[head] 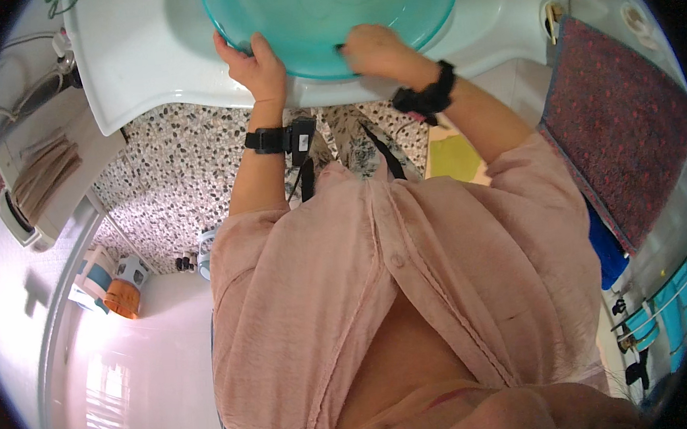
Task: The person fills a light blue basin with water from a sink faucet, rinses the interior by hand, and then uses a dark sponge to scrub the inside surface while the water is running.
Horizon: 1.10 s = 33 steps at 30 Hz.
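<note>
A translucent teal plastic basin (306, 20) sits in the white washbasin (142, 67), partly cut off by the top of the view. My left hand (255, 68) grips the near left of its rim, with the thumb and a finger pointing away from me. Over the near right rim is my right hand (377, 51), curled into a slightly blurred fist. A small dark thing (340, 48) pokes out from its left side; the rest is hidden in the fingers. Both wrists wear black straps, the left one with a black box (302, 141).
On the right hangs a dark red mat (618, 129) with a blue cloth (607, 250) below it. A toilet paper holder with brown paper (48, 175) stands at left. Pebble-patterned flooring (178, 160) lies below; an orange cup (123, 298) is at lower left.
</note>
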Tool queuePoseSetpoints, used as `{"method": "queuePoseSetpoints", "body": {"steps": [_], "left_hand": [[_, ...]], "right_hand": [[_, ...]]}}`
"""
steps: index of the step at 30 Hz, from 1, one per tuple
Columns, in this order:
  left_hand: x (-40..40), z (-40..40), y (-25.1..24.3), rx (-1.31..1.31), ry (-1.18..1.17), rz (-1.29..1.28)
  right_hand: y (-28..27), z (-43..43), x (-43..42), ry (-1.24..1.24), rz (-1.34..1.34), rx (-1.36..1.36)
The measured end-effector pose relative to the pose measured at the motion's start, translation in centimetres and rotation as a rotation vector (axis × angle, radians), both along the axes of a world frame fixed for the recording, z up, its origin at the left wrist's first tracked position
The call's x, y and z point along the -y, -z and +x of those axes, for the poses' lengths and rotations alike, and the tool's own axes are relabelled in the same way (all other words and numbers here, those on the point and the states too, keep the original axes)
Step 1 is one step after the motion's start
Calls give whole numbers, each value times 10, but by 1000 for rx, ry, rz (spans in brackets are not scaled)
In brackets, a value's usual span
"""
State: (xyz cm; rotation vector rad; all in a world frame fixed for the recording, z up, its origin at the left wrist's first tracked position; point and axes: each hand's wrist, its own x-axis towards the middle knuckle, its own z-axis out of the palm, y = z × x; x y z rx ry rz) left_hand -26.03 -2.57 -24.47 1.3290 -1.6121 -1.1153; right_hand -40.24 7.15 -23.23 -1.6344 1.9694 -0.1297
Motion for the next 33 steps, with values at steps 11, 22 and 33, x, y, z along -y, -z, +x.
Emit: {"method": "queuePoseSetpoints", "body": {"steps": [11,22,33], "left_hand": [[-1,0,2,-24,21,13],[-2,-1,-3,-2,26,75],[-2,-2,-2,18,49,29]], "right_hand": [[3,-47,-38,-80,-3,-138],[-8,-64,-48,11,28,-228],[-16,-52,-49,8,49,-183]]}}
